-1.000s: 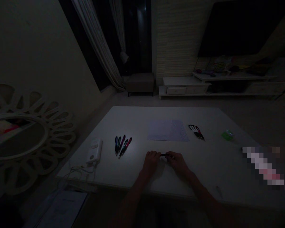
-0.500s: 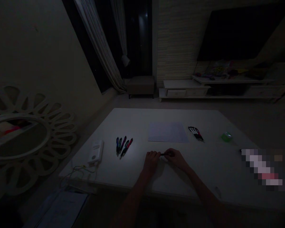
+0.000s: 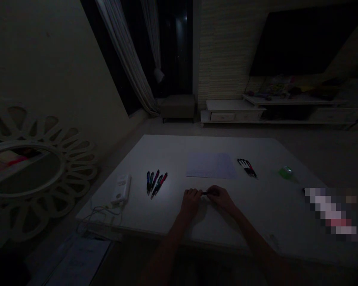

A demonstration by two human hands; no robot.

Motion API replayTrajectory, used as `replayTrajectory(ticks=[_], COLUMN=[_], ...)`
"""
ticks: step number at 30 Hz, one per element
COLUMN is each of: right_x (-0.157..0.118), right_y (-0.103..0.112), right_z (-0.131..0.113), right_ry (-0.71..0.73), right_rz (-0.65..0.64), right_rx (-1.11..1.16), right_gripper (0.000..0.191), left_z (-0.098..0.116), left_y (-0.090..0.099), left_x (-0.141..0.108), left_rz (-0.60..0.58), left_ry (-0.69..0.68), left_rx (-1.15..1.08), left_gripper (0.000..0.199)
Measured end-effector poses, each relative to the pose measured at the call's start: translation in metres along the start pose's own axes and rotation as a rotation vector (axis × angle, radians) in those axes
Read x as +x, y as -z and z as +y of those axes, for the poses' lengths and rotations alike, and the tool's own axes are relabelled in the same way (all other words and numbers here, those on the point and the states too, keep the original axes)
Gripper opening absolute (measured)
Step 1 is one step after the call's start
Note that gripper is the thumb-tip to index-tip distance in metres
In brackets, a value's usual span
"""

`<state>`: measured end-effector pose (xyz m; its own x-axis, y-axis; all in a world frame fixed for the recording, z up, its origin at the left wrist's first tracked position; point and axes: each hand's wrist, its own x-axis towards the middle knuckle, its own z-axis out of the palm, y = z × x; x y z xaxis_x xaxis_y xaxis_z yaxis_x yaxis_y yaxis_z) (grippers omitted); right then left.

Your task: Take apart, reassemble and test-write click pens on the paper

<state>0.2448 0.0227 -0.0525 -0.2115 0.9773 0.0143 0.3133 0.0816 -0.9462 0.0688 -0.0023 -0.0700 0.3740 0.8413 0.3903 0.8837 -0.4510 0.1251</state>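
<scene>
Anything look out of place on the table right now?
One thing: a pixelated blur covers the right end of the white table, so whatever lies under it can't be checked. The pen cluster and the smaller pen bunch show nothing spilled or damaged, though the room is dim.

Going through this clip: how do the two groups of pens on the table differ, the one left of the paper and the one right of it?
The left pens lie fanned apart, while the right pens lie tightly bunched. The left pens show blue and red colours; the right pens look mostly black with some red. Both groups lie flat on the white table, on either side of the sheet of paper.
</scene>
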Motion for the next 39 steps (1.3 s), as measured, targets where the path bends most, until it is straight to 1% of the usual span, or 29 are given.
replayTrajectory(ticks=[3,7,10,13,16,19,23,26,30,32,36,37,39], right_x=[0.000,0.002,0.002,0.002,0.002,0.002,0.002,0.003,0.005,0.006,0.006,0.006,0.005], right_y=[-0.001,-0.002,-0.003,-0.003,-0.003,-0.003,-0.003,-0.003,-0.002,-0.002,-0.002,-0.001,-0.001], right_z=[0.000,0.001,0.001,0.001,0.001,0.002,0.003,0.007,0.011,0.012,0.010,0.009,0.007], right_ry=[-0.059,0.008,-0.025,-0.004,-0.033,0.012,-0.059,-0.012,-0.077,-0.054,-0.088,-0.072,0.005], right_rz=[-0.025,0.029,0.018,0.014,-0.011,0.009,0.017,0.052,0.045,0.058,0.000,0.001,0.040], right_rx=[0.004,0.003,0.016,0.055,0.078,0.106,0.115,0.083,0.058,0.073,0.088,0.074,0.057], right_gripper=[0.040,0.035,0.037,0.033,0.032,0.029,0.035,0.033,0.036,0.035,0.037,0.036,0.032], left_z=[-0.001,-0.002,-0.002,-0.002,-0.002,-0.003,-0.003,-0.004,-0.004,-0.004,-0.003,-0.002,-0.002], left_y=[-0.002,-0.003,-0.002,-0.002,-0.004,-0.006,-0.004,-0.004,-0.005,-0.005,-0.004,-0.004,-0.003], left_x=[-0.001,-0.001,0.000,0.000,-0.001,-0.001,0.000,0.000,0.000,-0.001,0.000,0.000,0.000], left_rz=[0.007,-0.007,0.004,0.007,0.001,0.001,0.005,0.019,0.041,0.049,0.047,0.044,0.035], left_ry=[-0.010,0.000,-0.012,-0.013,-0.006,-0.007,-0.024,-0.023,-0.032,-0.021,-0.009,-0.005,0.010], left_rx=[-0.005,0.005,0.008,0.006,-0.011,-0.022,-0.026,-0.033,-0.030,-0.030,-0.038,-0.037,-0.036], left_gripper=[0.021,0.017,0.016,0.015,0.016,0.016,0.016,0.014,0.015,0.015,0.013,0.013,0.015])
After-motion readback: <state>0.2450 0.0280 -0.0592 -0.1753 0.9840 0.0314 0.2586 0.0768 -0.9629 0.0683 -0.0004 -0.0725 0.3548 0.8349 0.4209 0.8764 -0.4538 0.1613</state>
